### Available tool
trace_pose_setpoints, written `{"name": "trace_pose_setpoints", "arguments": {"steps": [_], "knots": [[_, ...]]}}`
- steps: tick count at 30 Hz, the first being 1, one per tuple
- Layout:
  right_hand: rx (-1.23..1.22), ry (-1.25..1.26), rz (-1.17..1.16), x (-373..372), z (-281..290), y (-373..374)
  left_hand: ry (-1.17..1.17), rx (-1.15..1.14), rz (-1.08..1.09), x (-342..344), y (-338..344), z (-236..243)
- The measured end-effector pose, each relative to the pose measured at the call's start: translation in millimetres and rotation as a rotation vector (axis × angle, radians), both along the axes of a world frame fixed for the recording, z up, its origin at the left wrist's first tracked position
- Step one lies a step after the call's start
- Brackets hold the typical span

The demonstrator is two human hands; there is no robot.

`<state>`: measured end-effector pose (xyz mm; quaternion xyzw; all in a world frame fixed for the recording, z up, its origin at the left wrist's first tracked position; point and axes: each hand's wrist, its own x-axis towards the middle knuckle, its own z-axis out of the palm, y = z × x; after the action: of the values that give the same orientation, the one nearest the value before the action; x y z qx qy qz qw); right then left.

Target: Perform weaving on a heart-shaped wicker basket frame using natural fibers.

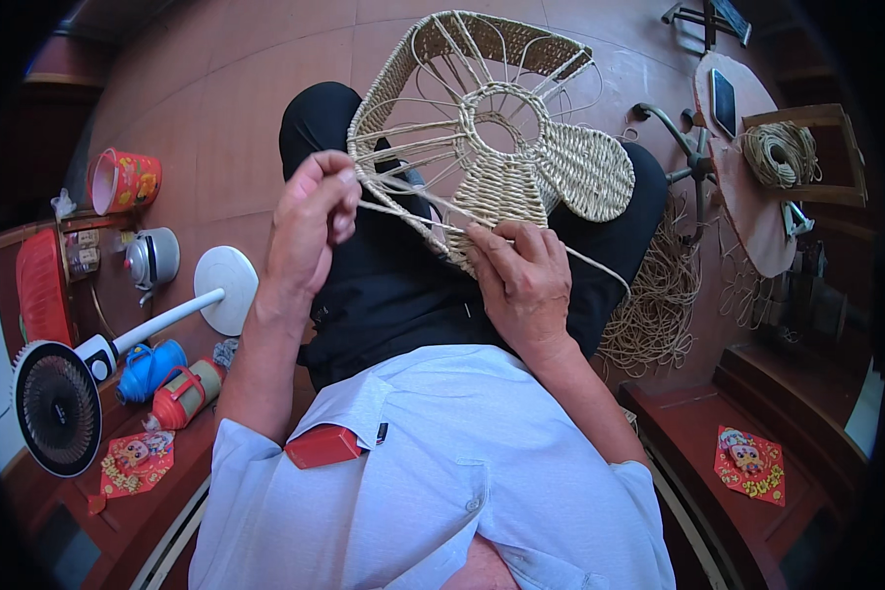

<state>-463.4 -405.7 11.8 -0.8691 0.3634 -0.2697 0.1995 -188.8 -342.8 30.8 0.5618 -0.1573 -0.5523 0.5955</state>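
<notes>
Woven piece [501, 192]: straw-coloured twisted fibre, on the lap across both thighs; round open ring mid-piece, spokes fanning out to a tall curved band; tight-woven panel at near side, rounded woven lobe at R.
Frame: thin wire-like loops showing btwn spokes, mat'l hard to tell.
L hand [310, 211]: thumb & fingers pinched tog. on cord, just off the piece's L edge.
R hand [523, 275]: fingers bent, clamped on cord at the piece's near edge; exact grip under fingertips hidden.
Cord [600, 267]: pale, thin, twisted; runs btwn the hands, free tail sticking out past R hand.
Trousers [383, 285]: black, smooth; partly hidden by the piece.
Floor heap [659, 305]: loose tangled cord beside R leg, part hidden by the leg.
Worktop [757, 221]: flat pinkish board, rounded edges, R side.
Phone [723, 101]: dark, flat, nr worktop's far end.
Coil [782, 152]: neat rope-like cord in open wooden box [860, 162] at worktop's R edge.
Fan [57, 408]: round black grille, white stem, L side.
Far R: dark shapes past worktop, too dim to ID.
</notes>
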Motion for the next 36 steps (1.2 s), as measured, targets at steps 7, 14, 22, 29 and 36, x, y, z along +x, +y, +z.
{"name": "trace_pose_setpoints", "arguments": {"steps": [7,14,22,29,36], "knots": [[-0.08,0.133,0.089,2.6,-1.1,7.4,-0.236,-0.142,0.022,1.1,-67.6,4.9],[-0.02,0.239,0.109,9.8,3.9,5.5,-0.488,-0.242,-0.148,-43.1,-100.0,35.5],[0.07,0.203,0.1,13.8,3.5,0.5,-0.837,0.175,-0.475,-50.4,-23.6,22.5],[0.066,0.166,0.072,11.1,3.3,3.0,-1.191,-0.347,0.027,-68.7,8.8,14.6],[0.128,0.119,0.055,12.3,3.3,4.4,-0.892,0.043,-0.269,-85.7,-10.6,-22.0]]}}
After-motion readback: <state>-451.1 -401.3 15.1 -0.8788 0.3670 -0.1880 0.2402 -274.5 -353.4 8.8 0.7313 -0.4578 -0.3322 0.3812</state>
